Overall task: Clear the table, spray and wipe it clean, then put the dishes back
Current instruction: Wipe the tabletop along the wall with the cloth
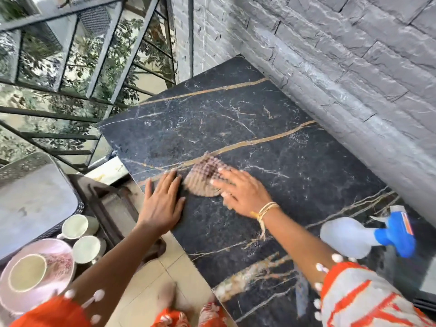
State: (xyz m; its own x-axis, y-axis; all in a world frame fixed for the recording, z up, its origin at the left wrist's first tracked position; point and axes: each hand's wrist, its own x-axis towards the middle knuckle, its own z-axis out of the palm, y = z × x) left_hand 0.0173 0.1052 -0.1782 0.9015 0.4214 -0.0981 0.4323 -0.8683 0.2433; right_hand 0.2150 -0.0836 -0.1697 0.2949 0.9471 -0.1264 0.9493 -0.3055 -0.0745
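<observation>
Two hands flat on table (271, 128) — left hand (162, 201) bare, right hand (240, 192) pressing cloth (203, 178), spray bottle (368, 234) near, cups (77, 237) aside

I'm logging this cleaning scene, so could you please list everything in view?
Black marble table: one, gold-veined, against the wall.
Waffle-textured wiping cloth: one, beige-brown, mid-table.
Plastic spray bottle: one, translucent with blue trigger, lying at the table's right.
White teacups: three, lower left, off the table.
Pink floral plate: one, beneath the nearest cup.
Grey stone wall: one, right.
Left hand: flat on the table edge.
Right hand: presses the cloth.
</observation>
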